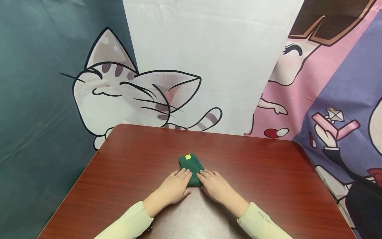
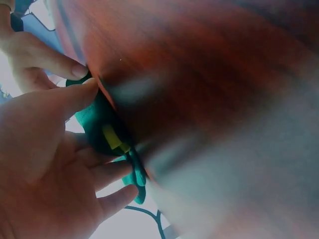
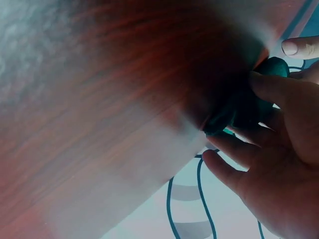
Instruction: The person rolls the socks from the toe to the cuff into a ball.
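Note:
A folded dark green piece of fabric (image 1: 192, 164) with a small yellow patch near its far end lies on the table. My left hand (image 1: 176, 186) rests with straight fingers over its left edge. On the opposite side, the fingers of my right hand (image 1: 217, 187) lie flat along the right edge. In the left wrist view the green fabric (image 2: 94, 119) shows stacked layers at one end, with the yellow patch beside them. Fingers cover much of the fabric (image 3: 241, 109) in the right wrist view, where it looks dark.
The reddish-brown wooden table (image 1: 125, 166) has rounded far corners. Behind it hangs a backdrop (image 1: 223, 49) printed with a cartoon cat and figures, close to the table's far edge.

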`<state>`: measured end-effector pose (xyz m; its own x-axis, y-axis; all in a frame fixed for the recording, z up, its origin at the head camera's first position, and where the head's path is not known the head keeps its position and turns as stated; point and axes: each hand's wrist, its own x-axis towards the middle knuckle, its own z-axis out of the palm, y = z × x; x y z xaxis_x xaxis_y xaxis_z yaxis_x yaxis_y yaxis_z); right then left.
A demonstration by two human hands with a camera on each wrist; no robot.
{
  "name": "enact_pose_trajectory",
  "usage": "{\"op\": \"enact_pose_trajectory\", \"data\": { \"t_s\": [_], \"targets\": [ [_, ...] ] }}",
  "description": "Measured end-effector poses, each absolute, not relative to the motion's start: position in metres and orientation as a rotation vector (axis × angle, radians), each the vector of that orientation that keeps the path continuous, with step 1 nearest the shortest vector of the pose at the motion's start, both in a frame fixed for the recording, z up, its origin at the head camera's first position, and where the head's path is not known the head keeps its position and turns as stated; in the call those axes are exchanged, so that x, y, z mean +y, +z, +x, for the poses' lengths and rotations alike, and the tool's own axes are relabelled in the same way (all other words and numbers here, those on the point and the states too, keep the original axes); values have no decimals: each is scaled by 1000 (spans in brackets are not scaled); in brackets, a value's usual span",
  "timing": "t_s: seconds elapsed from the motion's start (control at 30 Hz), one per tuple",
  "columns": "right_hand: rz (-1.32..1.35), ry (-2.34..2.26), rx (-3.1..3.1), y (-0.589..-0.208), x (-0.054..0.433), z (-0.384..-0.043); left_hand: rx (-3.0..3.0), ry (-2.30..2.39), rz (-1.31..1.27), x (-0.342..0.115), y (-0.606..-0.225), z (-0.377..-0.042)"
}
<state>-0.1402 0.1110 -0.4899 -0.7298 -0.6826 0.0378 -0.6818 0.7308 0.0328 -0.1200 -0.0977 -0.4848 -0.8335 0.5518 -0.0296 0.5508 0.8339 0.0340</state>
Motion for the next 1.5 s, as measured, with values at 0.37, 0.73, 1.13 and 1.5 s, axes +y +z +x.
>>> {"op": "enact_pose_trajectory", "data": {
  "t_s": [0.37,0.73,1.13,1.5],
  "targets": [
    [1163,14,-2807,-492,112,-142,3089,-104,967,-87,-489,-125],
    [1172,21,-2695,-495,114,-142,3094,-123,1044,-91,-486,-134],
    [1185,90,-2557,-496,115,-144,3031,199,929,-99,-490,-133],
    [1158,204,-2783,-488,112,-154,2991,399,865,-100,-484,-130]
  ]
}}
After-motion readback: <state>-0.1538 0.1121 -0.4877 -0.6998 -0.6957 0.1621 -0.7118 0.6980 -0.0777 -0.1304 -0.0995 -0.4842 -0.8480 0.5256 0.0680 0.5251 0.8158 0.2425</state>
